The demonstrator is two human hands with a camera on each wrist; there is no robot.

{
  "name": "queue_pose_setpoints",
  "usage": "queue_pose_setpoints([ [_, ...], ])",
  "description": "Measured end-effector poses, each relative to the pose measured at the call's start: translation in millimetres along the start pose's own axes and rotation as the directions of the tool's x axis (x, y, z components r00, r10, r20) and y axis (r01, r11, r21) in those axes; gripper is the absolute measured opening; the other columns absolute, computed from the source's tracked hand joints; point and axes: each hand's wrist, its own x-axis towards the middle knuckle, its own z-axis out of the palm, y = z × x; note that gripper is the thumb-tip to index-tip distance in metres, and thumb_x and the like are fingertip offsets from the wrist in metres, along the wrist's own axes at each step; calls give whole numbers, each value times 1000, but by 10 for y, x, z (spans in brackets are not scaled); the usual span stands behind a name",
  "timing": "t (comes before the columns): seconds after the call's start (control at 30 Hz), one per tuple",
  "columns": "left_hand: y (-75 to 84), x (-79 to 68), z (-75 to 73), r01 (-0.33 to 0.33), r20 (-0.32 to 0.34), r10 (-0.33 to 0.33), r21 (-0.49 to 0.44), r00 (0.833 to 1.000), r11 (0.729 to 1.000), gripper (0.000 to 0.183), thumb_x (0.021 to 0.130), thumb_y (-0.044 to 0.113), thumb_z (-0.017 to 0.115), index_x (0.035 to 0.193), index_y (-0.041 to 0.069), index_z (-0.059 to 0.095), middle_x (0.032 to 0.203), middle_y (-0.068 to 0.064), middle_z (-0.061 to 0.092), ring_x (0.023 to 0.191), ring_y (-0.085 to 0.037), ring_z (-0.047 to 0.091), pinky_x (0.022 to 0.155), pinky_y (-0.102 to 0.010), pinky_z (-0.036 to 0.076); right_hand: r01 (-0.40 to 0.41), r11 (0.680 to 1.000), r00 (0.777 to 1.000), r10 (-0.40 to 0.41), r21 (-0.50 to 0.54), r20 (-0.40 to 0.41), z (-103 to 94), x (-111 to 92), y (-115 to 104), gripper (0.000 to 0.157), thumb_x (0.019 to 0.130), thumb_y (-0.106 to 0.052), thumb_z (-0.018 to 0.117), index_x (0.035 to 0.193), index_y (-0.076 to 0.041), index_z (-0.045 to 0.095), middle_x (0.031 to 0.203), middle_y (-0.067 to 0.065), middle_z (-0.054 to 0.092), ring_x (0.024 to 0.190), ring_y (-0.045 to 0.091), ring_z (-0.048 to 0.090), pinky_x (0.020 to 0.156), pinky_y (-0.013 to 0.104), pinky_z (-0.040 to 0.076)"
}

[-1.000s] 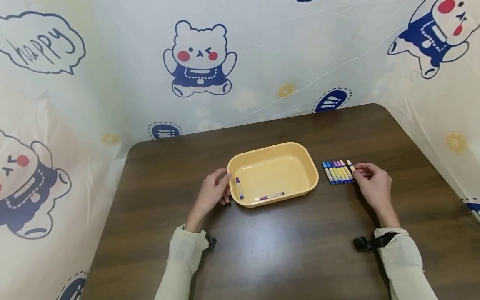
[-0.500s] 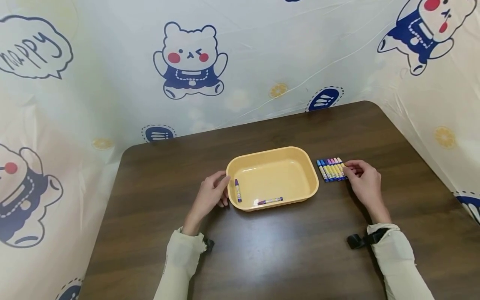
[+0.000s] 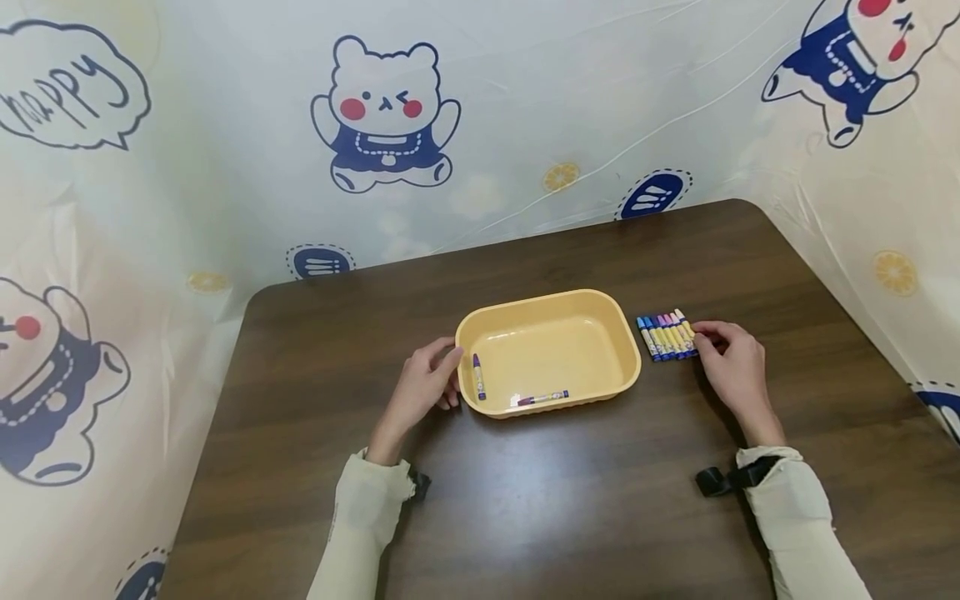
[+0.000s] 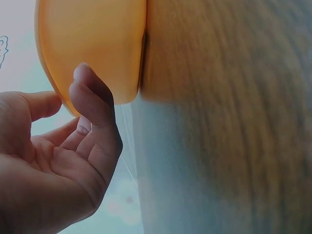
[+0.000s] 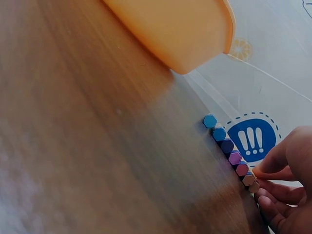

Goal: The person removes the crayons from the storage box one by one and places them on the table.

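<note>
My left hand [image 3: 422, 382] grips the left rim of a yellow plastic basin [image 3: 551, 342]; in the left wrist view the thumb is on the rim and the fingers are against the outer wall [image 4: 97, 44]. Inside the basin lie a purple crayon [image 3: 478, 377] at the left and a dark reddish-purple crayon [image 3: 543, 398] along the near side. To the right, several crayons [image 3: 663, 337] lie side by side in a row, blue through pink to pale. At the row's right end my right hand [image 3: 737, 367] pinches a pale crayon [image 3: 681, 317], its lower part hidden by the fingertips.
A brown wooden table [image 3: 525, 500] carries everything. Behind it hangs a pale printed curtain [image 3: 487, 100] with bear figures, meeting the table's far edge. Black straps with small cameras sit at both wrists, such as the right strap [image 3: 738, 477].
The pale crayon in my right hand has moved left, closing the gap to the row. My left hand keeps its place on the basin. The head view has shifted slightly.
</note>
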Motion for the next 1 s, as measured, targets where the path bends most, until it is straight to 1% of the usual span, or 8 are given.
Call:
queue_pose_setpoints([
  [0.23, -17, -5, -27, 1, 1, -1, -4, 1000, 1000, 40, 104, 35, 54, 137, 13, 55, 74, -15, 63, 51, -26, 61, 47, -36, 56, 9, 1000, 1000, -9, -4, -21, 19, 9, -13, 19, 97, -15, 62, 106, -3, 73, 95, 13, 68, 77, 4, 50, 68, 19, 39],
  [0.47, -13, -21, -49, 15, 0, -15, -9, 1000, 1000, 40, 104, 36, 53, 137, 14, 54, 74, -14, 63, 52, -27, 61, 48, -36, 57, 3, 1000, 1000, -3, 1, -29, 25, 6, -29, 18, 95, -14, 63, 106, -3, 72, 95, 13, 68, 77, 2, 50, 68, 19, 39],
  [0.63, -29, -18, -51, 4, 0, -4, -12, 1000, 1000, 38, 104, 35, 53, 136, 14, 55, 74, -15, 63, 52, -27, 61, 48, -37, 57, 5, 1000, 999, -5, 3, -37, 18, -4, -44, 17, 96, -14, 63, 106, -4, 72, 96, 13, 68, 77, -1, 48, 69, 21, 38],
  [0.73, -37, -15, -45, -4, -3, 4, -17, 1000, 1000, 38, 104, 35, 53, 135, 14, 55, 74, -14, 63, 51, -27, 61, 47, -37, 57, 19, 1000, 998, -19, 3, -59, 6, -15, -86, 17, 96, -13, 62, 106, -4, 72, 96, 13, 67, 78, 3, 49, 69, 24, 37],
  [0.87, -41, -6, -32, -17, 1, 17, -23, 1000, 1000, 38, 104, 35, 54, 135, 14, 56, 74, -14, 63, 51, -26, 61, 47, -37, 57, 53, 998, 993, -52, 12, -106, -18, -49, -206, 17, 95, -10, 60, 106, -2, 71, 98, 14, 66, 83, 12, 51, 70, 23, 38],
  [0.93, -39, -1, -30, -24, 6, 24, -27, 1000, 999, 38, 104, 34, 54, 135, 13, 56, 74, -15, 63, 51, -27, 61, 48, -37, 57, 89, 996, 988, -86, 24, -129, -24, -66, -295, 17, 94, -7, 61, 106, 0, 71, 99, 15, 66, 83, 16, 53, 70, 23, 39],
  [1.0, -33, -2, -32, -28, 8, 29, -33, 1000, 999, 38, 104, 34, 54, 136, 13, 56, 75, -16, 63, 51, -27, 61, 48, -37, 57, 150, 988, 978, -143, 35, -149, -24, -73, -407, 15, 93, -4, 61, 105, 2, 70, 99, 17, 66, 83, 20, 54, 70, 23, 39],
])
